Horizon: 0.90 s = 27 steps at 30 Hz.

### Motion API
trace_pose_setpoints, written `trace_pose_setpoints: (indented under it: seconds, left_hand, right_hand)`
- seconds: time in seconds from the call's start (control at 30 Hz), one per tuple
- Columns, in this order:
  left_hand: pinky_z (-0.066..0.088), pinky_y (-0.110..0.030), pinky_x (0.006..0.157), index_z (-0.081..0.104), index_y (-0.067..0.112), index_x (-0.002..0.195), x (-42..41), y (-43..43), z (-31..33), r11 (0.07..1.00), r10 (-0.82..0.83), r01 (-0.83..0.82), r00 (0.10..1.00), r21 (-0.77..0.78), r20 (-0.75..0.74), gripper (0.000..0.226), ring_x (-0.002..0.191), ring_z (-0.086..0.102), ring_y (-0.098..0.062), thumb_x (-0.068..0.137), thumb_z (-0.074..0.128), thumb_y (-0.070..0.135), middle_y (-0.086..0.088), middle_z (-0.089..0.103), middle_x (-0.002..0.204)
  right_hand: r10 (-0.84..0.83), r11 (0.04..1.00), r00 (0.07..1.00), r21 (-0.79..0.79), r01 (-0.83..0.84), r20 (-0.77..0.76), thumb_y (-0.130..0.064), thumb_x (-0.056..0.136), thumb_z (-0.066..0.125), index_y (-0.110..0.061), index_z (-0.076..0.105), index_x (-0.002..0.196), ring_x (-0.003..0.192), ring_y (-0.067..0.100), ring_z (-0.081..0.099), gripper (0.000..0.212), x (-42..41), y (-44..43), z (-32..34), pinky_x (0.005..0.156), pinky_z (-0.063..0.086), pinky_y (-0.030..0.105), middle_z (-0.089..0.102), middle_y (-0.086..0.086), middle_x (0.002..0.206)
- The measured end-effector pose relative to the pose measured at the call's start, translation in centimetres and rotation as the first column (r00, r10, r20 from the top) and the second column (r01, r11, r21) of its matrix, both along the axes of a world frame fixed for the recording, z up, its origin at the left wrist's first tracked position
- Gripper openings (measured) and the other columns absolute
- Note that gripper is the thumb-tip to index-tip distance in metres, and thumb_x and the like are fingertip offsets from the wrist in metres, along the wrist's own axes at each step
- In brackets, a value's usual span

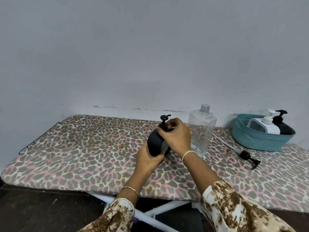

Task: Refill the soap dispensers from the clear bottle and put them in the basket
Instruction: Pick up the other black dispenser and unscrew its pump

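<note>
Head view, 1 moment.

- Left hand (pixel 148 158): fingers curled round the lower body of the black dispenser (pixel 154 143), thumb on the near side. Firm grip from below and left.
- Right hand (pixel 177 136): curled over the shoulder of the same dispenser, with the fingertips (pixel 168 125) closed in at the collar under the pump head (pixel 164 118). A ring shows on 1 finger. Whether the collar is pinched or only touched, cannot tell.
- The black dispenser is held between the 2 hands, body leaning a little, pump fitted and pointing up. Cannot tell whether its base touches the ironing board (pixel 83 148) or is lifted off it.
- Clear bottle (pixel 201 129): upright on the board, just behind and right of the right hand, neck uncapped. The right wrist hides part of its lower half.
- Loose pump (pixel 249 157): lies on its side on the board, between the clear bottle and the basket, its long tube running back toward the bottle.
- Basket (pixel 260 141): teal, at the right end of the board. Inside it stand 1 white dispenser (pixel 269 124) and a second black dispenser (pixel 280 121), side by side, both with pumps on.
- Each wrist carries a thin bracelet, and both sleeves are patterned.
</note>
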<state>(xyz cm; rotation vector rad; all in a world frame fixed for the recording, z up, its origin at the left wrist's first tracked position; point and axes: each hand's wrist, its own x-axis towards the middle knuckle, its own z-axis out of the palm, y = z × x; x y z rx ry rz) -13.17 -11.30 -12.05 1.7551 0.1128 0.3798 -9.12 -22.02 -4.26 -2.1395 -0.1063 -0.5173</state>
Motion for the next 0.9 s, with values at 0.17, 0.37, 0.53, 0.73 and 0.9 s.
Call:
trace_pose_setpoints:
  seconds: [0.17,0.37,0.53,0.73,0.9]
  left_hand:
    - [0.056,-0.028,0.080,0.055,0.035,0.098,0.0,0.0,-0.2,1.000,0.017,-0.017,1.000,0.003,0.004,0.046,0.089,0.066,-0.006,0.067,0.083,0.014,0.008,0.069,0.096]
    - [0.055,-0.025,0.078,0.056,0.031,0.103,0.0,-0.1,-0.3,0.999,0.014,-0.015,1.000,0.032,0.020,0.047,0.089,0.066,-0.005,0.068,0.084,0.018,0.009,0.069,0.097]
    - [0.055,-0.024,0.078,0.055,0.032,0.106,-0.1,-0.2,-0.2,0.997,0.035,-0.037,0.999,0.070,0.035,0.049,0.090,0.065,-0.002,0.068,0.084,0.025,0.012,0.067,0.097]
    - [0.056,-0.027,0.077,0.056,0.031,0.107,-0.1,-0.3,-0.3,0.992,0.056,-0.061,0.997,0.110,0.047,0.048,0.089,0.065,-0.003,0.067,0.084,0.030,0.012,0.068,0.097]
    - [0.056,-0.030,0.074,0.056,0.032,0.105,0.0,-0.3,-0.4,0.986,0.075,-0.081,0.996,0.147,0.044,0.046,0.086,0.064,-0.003,0.067,0.083,0.035,0.012,0.068,0.094]
  right_hand:
    - [0.065,0.998,0.998,-0.002,-0.065,-0.019,-0.050,0.059,0.067,-0.038,0.064,0.093,0.103,0.012,0.061,0.037,0.2,-0.2,-0.3,0.098,0.039,0.039,0.068,-0.018,0.084]
    - [-0.037,0.998,0.999,-0.058,0.036,-0.019,-0.054,0.065,0.073,-0.030,0.058,0.085,0.090,0.013,0.059,0.034,-0.1,0.0,0.3,0.088,0.037,0.036,0.062,-0.017,0.075]
    - [0.047,0.984,0.998,-0.170,-0.051,-0.031,-0.047,0.069,0.067,-0.031,0.067,0.098,0.108,0.018,0.054,0.033,-0.1,0.1,0.8,0.089,0.030,0.035,0.068,-0.010,0.094]
    - [-0.026,0.985,0.999,-0.174,0.017,-0.045,-0.052,0.066,0.069,-0.027,0.057,0.086,0.096,0.016,0.057,0.034,-0.1,0.2,0.9,0.088,0.035,0.036,0.061,-0.013,0.084]
    - [0.039,0.979,0.998,-0.196,-0.049,-0.055,-0.049,0.066,0.066,-0.028,0.062,0.089,0.101,0.019,0.056,0.032,-0.2,0.4,1.0,0.091,0.041,0.039,0.064,-0.006,0.095]
